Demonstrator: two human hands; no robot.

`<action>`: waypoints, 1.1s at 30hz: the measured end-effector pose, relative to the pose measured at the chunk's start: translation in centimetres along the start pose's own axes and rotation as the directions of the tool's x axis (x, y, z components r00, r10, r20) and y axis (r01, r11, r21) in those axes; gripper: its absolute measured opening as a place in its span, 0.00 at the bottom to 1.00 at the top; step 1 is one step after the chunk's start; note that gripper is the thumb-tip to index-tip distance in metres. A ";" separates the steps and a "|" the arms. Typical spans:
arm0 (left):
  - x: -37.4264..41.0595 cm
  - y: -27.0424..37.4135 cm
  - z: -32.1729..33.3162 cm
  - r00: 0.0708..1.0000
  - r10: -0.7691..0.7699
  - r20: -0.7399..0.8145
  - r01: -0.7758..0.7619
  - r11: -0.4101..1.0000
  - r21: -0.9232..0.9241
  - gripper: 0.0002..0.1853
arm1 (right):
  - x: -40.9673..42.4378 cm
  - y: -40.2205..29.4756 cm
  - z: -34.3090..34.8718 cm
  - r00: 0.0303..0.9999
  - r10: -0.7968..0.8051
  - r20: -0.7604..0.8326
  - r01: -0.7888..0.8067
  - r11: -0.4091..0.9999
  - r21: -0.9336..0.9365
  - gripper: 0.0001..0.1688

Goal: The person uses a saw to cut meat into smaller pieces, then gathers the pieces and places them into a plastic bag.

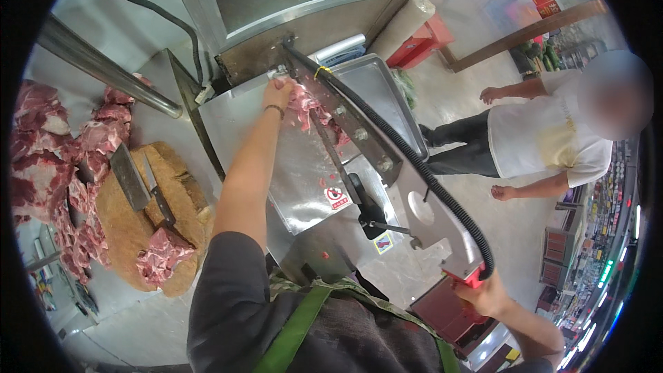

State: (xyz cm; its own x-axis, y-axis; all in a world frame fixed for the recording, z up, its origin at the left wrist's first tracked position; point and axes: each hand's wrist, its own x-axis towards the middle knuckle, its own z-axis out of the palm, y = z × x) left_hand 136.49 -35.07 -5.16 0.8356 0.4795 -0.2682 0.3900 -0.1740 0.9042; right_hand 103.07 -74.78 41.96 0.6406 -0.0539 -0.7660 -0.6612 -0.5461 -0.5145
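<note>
My left hand (278, 94) grips a piece of raw meat with bone (303, 106) on the steel table (292, 173) of a bone-cutting machine. Across that meat lies the machine's long hinged arm (357, 132), with a dark blade beneath it. At the near end of the arm, my right hand (484, 295) is closed around a red handle (469, 277). A black corrugated cable (409, 150) runs along the arm. Small red scraps dot the table near the blade, and a warning sticker (337, 198) is on its surface.
On the left, a round wooden chopping block (121, 248) bears a cleaver (129, 176), a knife (158, 191) and a meat chunk (166, 254). More raw meat (44, 176) lies beyond. A steel tray (378, 88) adjoins the machine. A person (549, 119) stands at right.
</note>
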 end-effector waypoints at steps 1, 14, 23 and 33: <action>0.3 -0.3 0.3 1.000 0.012 -0.001 -0.012 1.000 -0.022 0.18 | -0.6 -1.5 -0.1 0.999 0.038 -0.010 -0.038 0.999 0.024 0.10; -3.3 3.6 0.2 0.986 0.078 0.147 -0.039 0.966 -0.254 0.07 | -1.6 -1.0 0.6 0.998 -0.042 -0.055 0.046 0.996 0.077 0.09; 4.2 -5.3 -0.6 0.979 0.197 0.050 -0.167 0.922 -0.350 0.09 | 8.3 13.5 3.3 0.983 -0.178 0.055 0.186 0.942 -0.279 0.15; -0.5 -2.8 -0.8 0.967 0.250 0.038 -0.253 0.958 0.136 0.20 | 20.9 30.3 9.7 0.911 -0.412 -0.017 0.382 0.859 -0.340 0.15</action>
State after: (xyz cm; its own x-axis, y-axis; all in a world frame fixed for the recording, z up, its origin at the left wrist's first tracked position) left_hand 134.64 -34.12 -7.26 0.9207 0.3876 -0.0457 0.2146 -0.4050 0.8888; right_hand 92.59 -84.36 6.63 0.8626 0.1610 -0.4795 -0.1908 -0.7745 -0.6032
